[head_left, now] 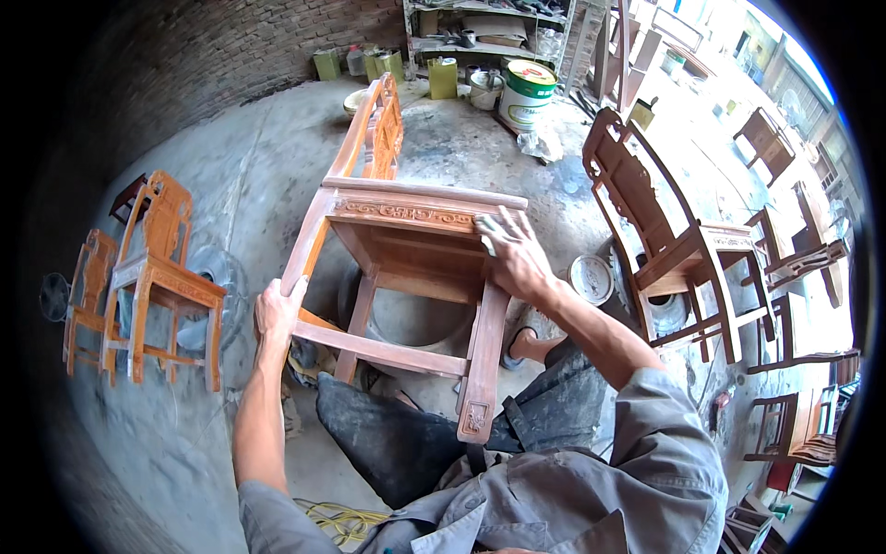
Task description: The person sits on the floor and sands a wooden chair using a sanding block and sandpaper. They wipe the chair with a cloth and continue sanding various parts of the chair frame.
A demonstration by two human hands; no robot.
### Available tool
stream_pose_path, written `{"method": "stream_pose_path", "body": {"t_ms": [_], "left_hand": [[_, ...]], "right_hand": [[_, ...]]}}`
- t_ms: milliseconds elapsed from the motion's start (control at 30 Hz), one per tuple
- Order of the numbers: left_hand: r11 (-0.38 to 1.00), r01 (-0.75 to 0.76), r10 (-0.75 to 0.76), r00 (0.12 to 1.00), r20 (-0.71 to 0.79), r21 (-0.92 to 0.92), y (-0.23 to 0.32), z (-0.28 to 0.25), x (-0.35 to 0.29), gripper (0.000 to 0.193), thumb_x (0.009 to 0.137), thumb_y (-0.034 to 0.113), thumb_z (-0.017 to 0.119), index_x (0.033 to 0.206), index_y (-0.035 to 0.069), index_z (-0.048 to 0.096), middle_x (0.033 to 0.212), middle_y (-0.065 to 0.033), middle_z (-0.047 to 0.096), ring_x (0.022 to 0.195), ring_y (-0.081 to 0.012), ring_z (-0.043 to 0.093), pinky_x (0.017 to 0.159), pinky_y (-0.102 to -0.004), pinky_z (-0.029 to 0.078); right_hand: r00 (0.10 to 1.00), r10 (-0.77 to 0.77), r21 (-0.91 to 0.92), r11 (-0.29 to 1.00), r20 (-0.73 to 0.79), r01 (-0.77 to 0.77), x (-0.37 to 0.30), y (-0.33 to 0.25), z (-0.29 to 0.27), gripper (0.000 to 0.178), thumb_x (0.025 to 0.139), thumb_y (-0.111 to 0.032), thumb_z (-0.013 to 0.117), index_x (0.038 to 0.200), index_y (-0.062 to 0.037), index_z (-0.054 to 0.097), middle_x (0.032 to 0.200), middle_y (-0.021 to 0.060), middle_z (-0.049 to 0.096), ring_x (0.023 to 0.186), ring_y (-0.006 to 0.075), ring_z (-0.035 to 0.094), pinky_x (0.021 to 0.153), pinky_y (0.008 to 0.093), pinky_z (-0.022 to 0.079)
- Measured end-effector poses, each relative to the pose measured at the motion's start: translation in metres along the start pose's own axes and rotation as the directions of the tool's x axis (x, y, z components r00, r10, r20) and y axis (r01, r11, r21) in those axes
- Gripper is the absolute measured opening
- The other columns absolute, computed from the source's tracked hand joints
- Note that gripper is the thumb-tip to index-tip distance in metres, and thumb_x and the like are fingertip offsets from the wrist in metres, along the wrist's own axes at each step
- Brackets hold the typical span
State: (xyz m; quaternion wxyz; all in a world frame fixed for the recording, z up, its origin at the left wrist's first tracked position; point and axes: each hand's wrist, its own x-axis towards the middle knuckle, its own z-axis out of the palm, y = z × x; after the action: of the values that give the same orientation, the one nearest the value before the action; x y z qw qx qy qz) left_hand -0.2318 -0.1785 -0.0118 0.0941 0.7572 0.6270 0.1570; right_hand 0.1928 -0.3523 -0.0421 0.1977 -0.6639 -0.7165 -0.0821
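Note:
A carved wooden chair (401,351) lies tipped in front of me, its underside and legs facing me and its backrest (383,138) pointing away. My left hand (276,309) is closed around the chair's left leg. My right hand (519,254) presses a small grey-green pad (486,234), perhaps an abrasive piece, against the right end of the carved apron (401,214); the fingers cover part of it. Pale dust-like wood shows on the apron and legs, while the backrest looks more orange. Beneath the chair sits a round, tyre-like support, partly hidden.
Two orange carved chairs (161,277) stand at the left. A darker chair (669,240) leans on a tyre at the right, with several more wooden pieces beyond. Behind are a green-and-white bucket (528,95), tins and a shelf (489,42). A yellow cord (341,522) lies near my left arm.

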Motion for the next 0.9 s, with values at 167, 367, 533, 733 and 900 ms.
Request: {"method": "stream_pose_path", "body": {"t_ms": [167,367,533,733,900], "left_hand": [[1.0,0.009,-0.009,1.0,-0.01,0.017,-0.013,-0.005,-0.006,0.063,0.089,0.061,0.067,0.1,-0.001,0.069,0.093,-0.0302,0.071,0.093,-0.0497,0.068,0.08,-0.0553,0.053],[0.999,0.033,-0.032,0.998,0.05,-0.012,0.021,-0.002,-0.003,0.064,0.089,0.062,0.066,0.101,-0.001,0.069,0.098,-0.0297,0.072,0.097,-0.0482,0.068,0.083,-0.055,0.052],[0.995,-0.084,0.078,0.991,-0.109,-0.047,0.017,-0.013,-0.013,0.059,0.095,0.05,0.067,0.126,0.0,0.063,0.119,-0.0278,0.067,0.114,-0.0448,0.062,0.097,-0.0508,0.049],[0.597,-0.226,0.437,0.896,0.076,-0.77,0.17,0.011,-0.087,0.038,0.103,0.028,0.063,0.13,0.002,0.063,0.116,-0.0137,0.072,0.099,-0.022,0.072,0.078,-0.0316,0.06],[0.47,0.198,0.589,0.656,0.473,-0.86,0.235,0.018,-0.177,0.034,0.102,0.02,0.066,0.127,-0.003,0.066,0.11,-0.0063,0.073,0.098,-0.0096,0.066,0.086,-0.0252,0.052]], "right_hand": [[0.998,0.034,0.04,0.999,0.049,-0.036,-0.003,-0.01,-0.019,0.054,0.091,-0.017,0.063,0.144,-0.0067,0.054,0.151,0.0114,0.054,0.149,0.0371,0.037,0.123,0.0602,0.021],[0.995,0.035,-0.034,0.999,0.095,-0.032,0.02,-0.023,0.009,0.05,0.096,-0.019,0.058,0.143,-0.0044,0.054,0.151,0.0126,0.054,0.148,0.035,0.039,0.125,0.0582,0.019],[0.978,0.088,-0.08,0.994,0.188,-0.074,-0.033,-0.01,-0.059,0.049,0.095,-0.021,0.06,0.14,-0.0038,0.057,0.15,0.0149,0.054,0.144,0.0356,0.044,0.123,0.059,0.022],[0.999,-0.014,0.454,0.891,0.029,-0.001,-0.092,-0.093,-0.116,0.08,0.099,-0.04,0.058,0.155,0.0101,0.027,0.151,0.0319,0.043,0.148,0.0419,0.036,0.126,0.0554,0.016],[0.975,0.215,0.744,0.66,-0.057,-0.102,-0.134,-0.12,-0.122,0.092,0.097,-0.031,0.066,0.158,0.0094,0.011,0.158,0.0321,0.036,0.149,0.0398,0.036,0.124,0.0482,0.026]]}}
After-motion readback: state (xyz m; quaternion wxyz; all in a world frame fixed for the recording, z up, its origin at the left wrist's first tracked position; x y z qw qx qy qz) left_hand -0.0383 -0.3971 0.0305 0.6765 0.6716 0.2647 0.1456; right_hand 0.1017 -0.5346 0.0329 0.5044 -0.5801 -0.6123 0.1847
